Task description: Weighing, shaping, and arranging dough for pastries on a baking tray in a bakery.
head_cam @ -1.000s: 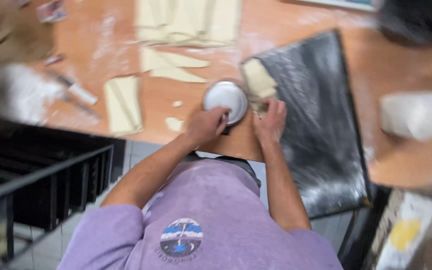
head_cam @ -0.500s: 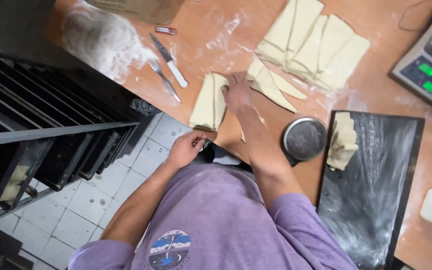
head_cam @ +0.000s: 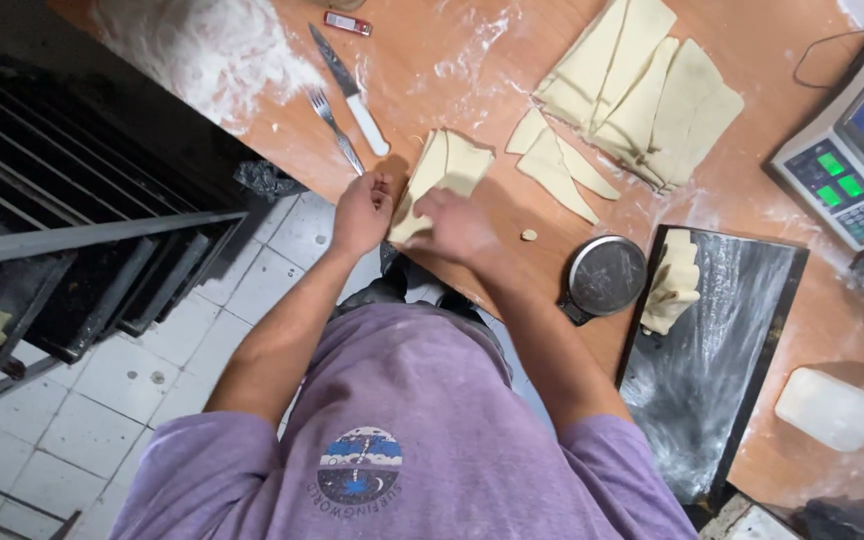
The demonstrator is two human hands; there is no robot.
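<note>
Left hand (head_cam: 362, 212) now up from the desk (head_cam: 752, 215) edge, beside right hand (head_cam: 452, 222); both sets of fingers lie loosely curled on the dough piece (head_cam: 439, 178), gripping nothing firmly. Dough: probably soft, light, stretchy; best lifted by its wide end.

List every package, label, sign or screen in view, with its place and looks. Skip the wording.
Weighing scale: far right table edge, grey body, dark blue screen, green keys.
Small red packet: top of table, near the knife tip, flat, oblong.
Round printed emblem: on the purple shirt, blue and white.

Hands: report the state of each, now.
Left hand: fingers curled at the edge of the dough piece.
Right hand: resting on it; grip cannot be told.
</note>
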